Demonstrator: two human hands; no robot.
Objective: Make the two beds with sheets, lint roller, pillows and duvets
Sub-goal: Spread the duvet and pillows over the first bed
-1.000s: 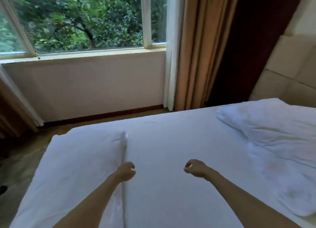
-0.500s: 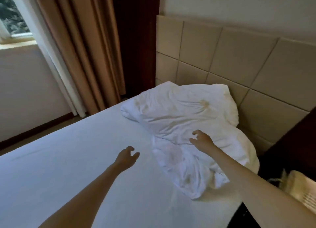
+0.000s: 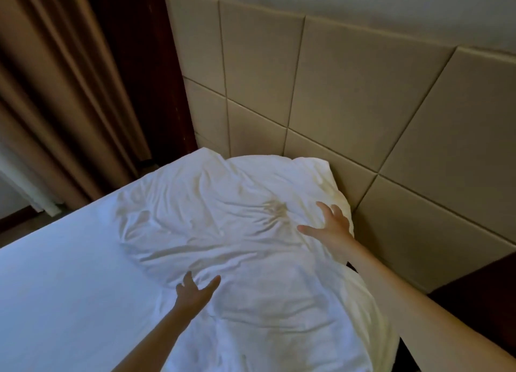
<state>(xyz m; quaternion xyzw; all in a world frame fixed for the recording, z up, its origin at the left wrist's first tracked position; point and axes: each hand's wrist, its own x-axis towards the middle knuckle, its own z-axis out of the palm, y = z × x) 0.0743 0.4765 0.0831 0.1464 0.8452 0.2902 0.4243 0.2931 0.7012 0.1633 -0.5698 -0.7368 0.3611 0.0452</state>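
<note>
— How far along?
— The sheet [image 3: 55, 288], left of my left grip [image 3: 195, 290], looks smooth. Both grips are spread wide, holding nothing. The crumpled pillow [image 3: 223, 218] lies under my right grip [image 3: 329, 226].
— What's left?
— Straightening that pillow, I'd judge. No duvet in view.

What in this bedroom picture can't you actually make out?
Head view:
1. Whether the crumpled white bedding is one pillow or two: its folds hide any seam.
2. Whether the left hand and right hand press it or hover: the downward angle hides contact.
3. The dark furniture beside the beige padded headboard: cut off by the right edge and the forearm.
4. The second bed, duvets and lint roller: outside the frame.
</note>
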